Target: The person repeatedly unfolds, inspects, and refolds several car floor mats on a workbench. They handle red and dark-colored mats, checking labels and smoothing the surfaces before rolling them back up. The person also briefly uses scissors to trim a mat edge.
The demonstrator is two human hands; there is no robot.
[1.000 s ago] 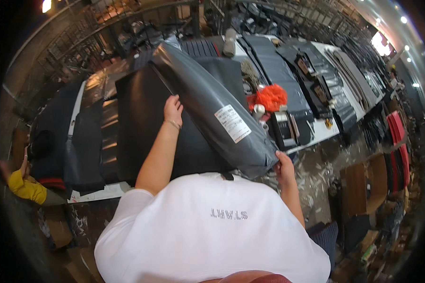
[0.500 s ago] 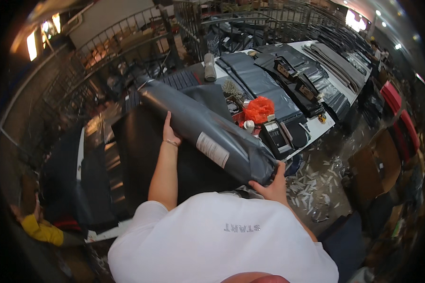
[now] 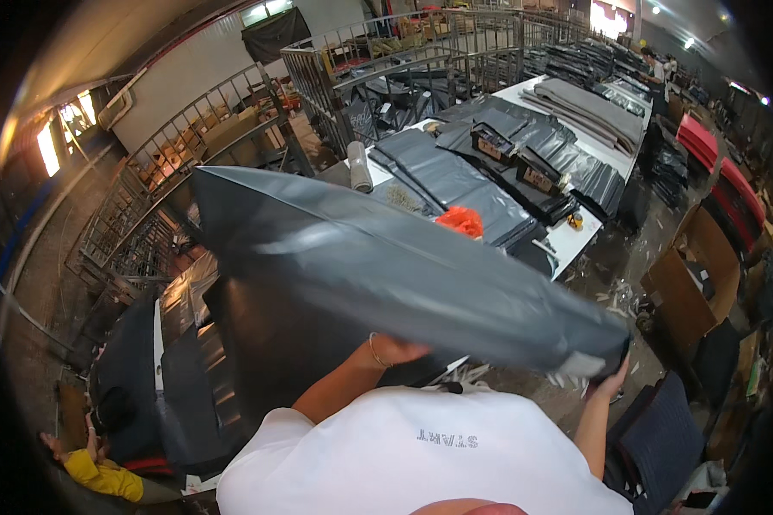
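Note:
A long grey plastic-wrapped package (image 3: 404,275) is held up in front of me, slanting from upper left down to the right. Its far left end is wide and pointed; the right end is narrower, with a pale patch near it. My left hand (image 3: 395,349) presses under the near edge of the package, its fingertips hidden beneath. At the right end, my right hand (image 3: 610,383) grips the package's lower corner. Below the package lies a large black sheet (image 3: 266,343), partly covered by it.
Beyond is a white table (image 3: 573,242) with flat grey packages (image 3: 455,176), black boxes (image 3: 537,172), an orange plastic bag (image 3: 461,221) and a tape roll (image 3: 575,221). An open cardboard box (image 3: 704,266) stands right. A person in yellow (image 3: 103,476) is at lower left. Metal railings (image 3: 318,86) stand behind.
The package has turned and risen, its right end swinging right and its labelled face out of sight. My left hand moved from its upper side to under its near edge; the right hand shifted right.

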